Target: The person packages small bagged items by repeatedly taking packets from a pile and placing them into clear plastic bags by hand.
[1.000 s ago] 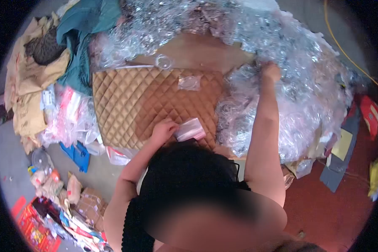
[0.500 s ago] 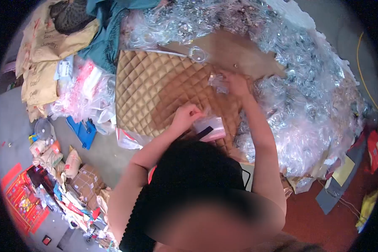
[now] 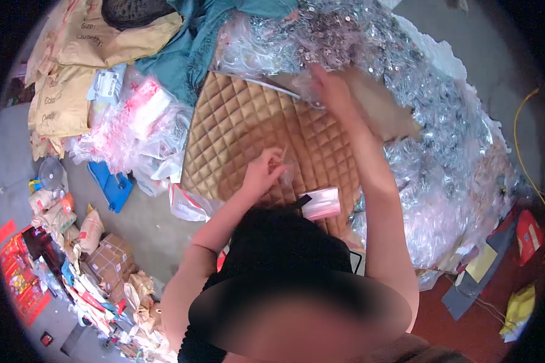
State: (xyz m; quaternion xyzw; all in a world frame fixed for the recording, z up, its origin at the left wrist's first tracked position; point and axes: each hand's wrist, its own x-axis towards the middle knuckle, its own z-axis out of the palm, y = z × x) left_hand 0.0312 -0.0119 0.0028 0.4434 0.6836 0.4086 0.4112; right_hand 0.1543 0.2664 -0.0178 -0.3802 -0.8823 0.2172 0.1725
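Note:
My left hand (image 3: 265,171) is over the brown quilted mat (image 3: 215,130), fingers pinched on a small clear plastic bag (image 3: 289,174) that hangs toward its right. At the mat's far edge is my right hand (image 3: 333,91), somewhat blurred, closed on a clear plastic packet (image 3: 307,91); its contents are too blurred to make out. Close to my body, a stack of clear bags with a pink edge (image 3: 322,204) lies on the mat. A black strip (image 3: 303,199) touches the stack's left side.
A large heap of clear packets (image 3: 430,163) spreads along the far and right sides, around a brown sheet (image 3: 378,106). Leftward lie teal cloth (image 3: 184,51), brown paper sacks (image 3: 60,109) and pink-and-clear plastic bags (image 3: 142,124). A blue dustpan-like object (image 3: 110,186) is on the floor.
My right hand has moved away from my body with its packet, to the mat's far edge. My left hand stays nearly in place with a clear bag. The whole view has shifted slightly.

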